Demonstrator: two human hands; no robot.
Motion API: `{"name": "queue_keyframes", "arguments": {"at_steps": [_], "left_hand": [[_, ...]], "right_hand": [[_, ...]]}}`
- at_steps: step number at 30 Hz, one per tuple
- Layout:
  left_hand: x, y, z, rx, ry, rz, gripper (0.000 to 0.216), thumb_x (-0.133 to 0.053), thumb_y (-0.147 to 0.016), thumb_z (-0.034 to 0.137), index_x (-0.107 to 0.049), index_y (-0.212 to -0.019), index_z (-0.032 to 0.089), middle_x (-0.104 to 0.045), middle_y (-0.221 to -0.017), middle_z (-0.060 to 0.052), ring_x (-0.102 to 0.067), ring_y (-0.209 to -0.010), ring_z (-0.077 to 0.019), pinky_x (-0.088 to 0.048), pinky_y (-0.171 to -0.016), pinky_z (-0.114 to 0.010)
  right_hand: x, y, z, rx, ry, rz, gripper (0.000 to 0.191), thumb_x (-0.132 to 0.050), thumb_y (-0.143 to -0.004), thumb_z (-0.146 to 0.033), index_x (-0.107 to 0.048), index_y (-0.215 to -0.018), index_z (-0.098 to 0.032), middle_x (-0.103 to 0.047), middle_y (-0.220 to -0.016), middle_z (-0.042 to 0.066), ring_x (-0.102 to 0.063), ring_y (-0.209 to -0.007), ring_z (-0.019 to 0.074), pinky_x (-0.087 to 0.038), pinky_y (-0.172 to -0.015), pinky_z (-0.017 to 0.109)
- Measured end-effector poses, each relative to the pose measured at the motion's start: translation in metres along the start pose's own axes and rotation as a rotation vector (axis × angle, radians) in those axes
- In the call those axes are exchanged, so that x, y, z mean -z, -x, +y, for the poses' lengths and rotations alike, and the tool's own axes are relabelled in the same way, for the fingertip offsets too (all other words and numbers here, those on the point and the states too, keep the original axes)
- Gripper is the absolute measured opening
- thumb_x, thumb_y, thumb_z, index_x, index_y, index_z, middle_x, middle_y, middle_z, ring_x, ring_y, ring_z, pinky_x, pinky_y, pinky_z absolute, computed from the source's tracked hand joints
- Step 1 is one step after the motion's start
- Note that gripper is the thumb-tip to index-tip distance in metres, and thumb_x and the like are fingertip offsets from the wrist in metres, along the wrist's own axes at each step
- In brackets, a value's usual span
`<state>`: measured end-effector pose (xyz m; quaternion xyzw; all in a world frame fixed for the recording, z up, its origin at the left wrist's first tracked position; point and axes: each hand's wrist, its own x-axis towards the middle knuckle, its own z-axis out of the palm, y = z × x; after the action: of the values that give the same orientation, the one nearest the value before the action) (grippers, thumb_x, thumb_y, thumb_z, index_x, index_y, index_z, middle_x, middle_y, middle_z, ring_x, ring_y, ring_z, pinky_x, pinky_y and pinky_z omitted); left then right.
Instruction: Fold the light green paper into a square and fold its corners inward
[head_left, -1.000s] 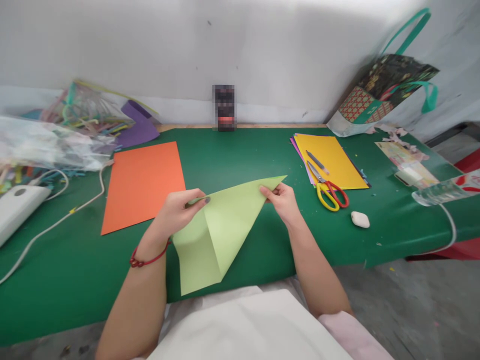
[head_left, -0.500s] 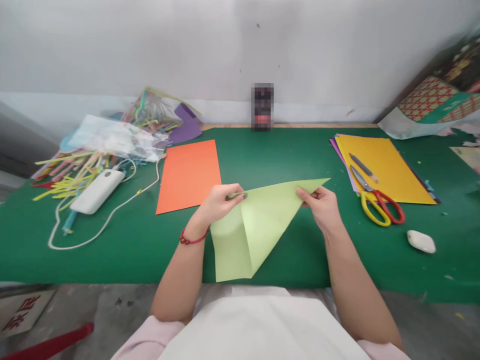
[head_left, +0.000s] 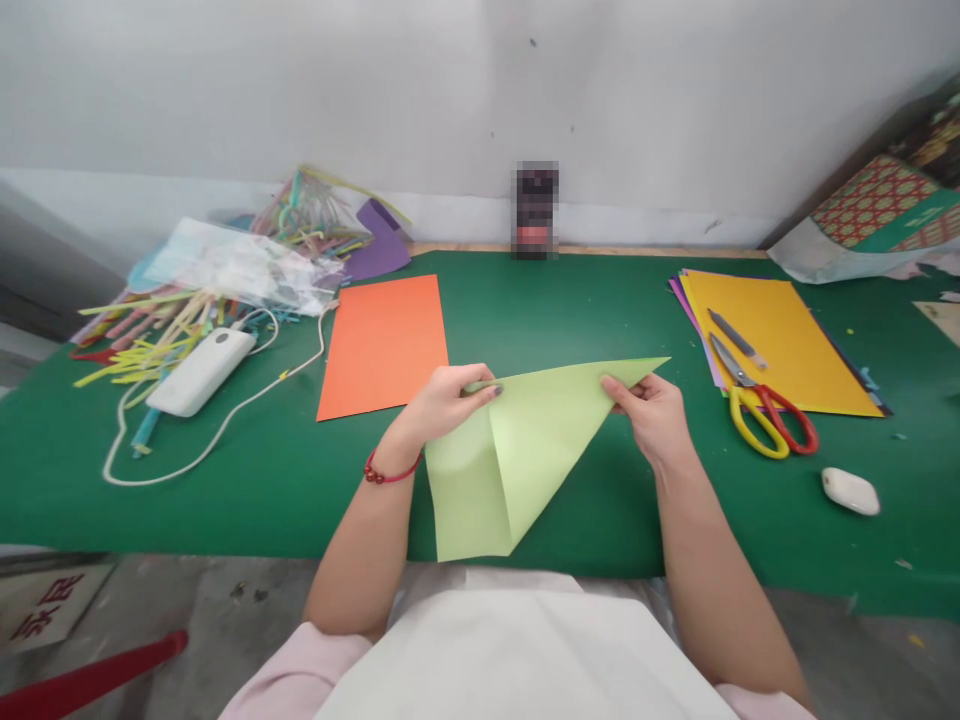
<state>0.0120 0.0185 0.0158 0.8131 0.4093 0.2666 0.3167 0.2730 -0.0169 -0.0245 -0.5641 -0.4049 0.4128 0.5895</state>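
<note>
A light green paper sheet (head_left: 517,450) is folded diagonally and held just above the green table (head_left: 570,310). My left hand (head_left: 442,405) pinches the paper's left top corner, with a red bracelet on the wrist. My right hand (head_left: 651,415) pinches the top edge near the pointed right tip. The sheet's lower end hangs over the table's front edge.
An orange sheet (head_left: 382,342) lies behind my left hand. To the right are stacked coloured sheets (head_left: 780,335) with red-and-yellow scissors (head_left: 757,405) and a small white object (head_left: 850,491). A white power bank (head_left: 201,370) with cable, plastic bags and paper strips crowd the left. A patterned bag (head_left: 877,215) stands far right.
The view has swung left, so the table's left clutter shows more and the bag less. Both hands keep the same hold on the green paper.
</note>
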Motion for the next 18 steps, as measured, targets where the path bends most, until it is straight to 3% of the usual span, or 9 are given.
{"name": "queue_keyframes", "arguments": {"at_steps": [18], "left_hand": [[0.0003, -0.0003, 0.0012, -0.011, -0.014, 0.019, 0.018, -0.049, -0.085, 0.027, -0.051, -0.068, 0.019, -0.039, -0.054, 0.006, -0.032, -0.049, -0.0085, -0.029, -0.048, -0.022]], "right_hand": [[-0.0007, 0.0002, 0.0011, -0.006, -0.012, 0.008, 0.042, -0.081, -0.051, -0.052, -0.069, -0.074, -0.019, -0.073, -0.073, 0.006, -0.068, -0.063, 0.0209, -0.058, -0.056, 0.036]]}}
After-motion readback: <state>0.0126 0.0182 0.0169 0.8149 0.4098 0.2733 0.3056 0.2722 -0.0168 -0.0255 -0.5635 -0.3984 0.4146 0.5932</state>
